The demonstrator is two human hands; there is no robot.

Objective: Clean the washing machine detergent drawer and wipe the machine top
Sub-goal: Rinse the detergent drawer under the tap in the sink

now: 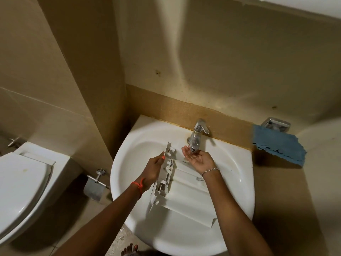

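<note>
Now left hand [152,171] grips drawer [187,194], right hand [196,159] palm-up under tap [197,133].

A small tiled home bathroom. A white basin [237,164] sits against the wall from the centre toward 6 o'clock, with a chrome tap [198,133] at its back rim. At 9 o'clock stands a white toilet [22,182] with its lid down. Between toilet and basin, a metal roll holder [95,186] is fixed to the wall. Beige tiles [221,61] cover the walls from 10 to 2 o'clock. At 3 o'clock a blue cloth [278,145] lies just below a chrome holder [275,124].
</note>
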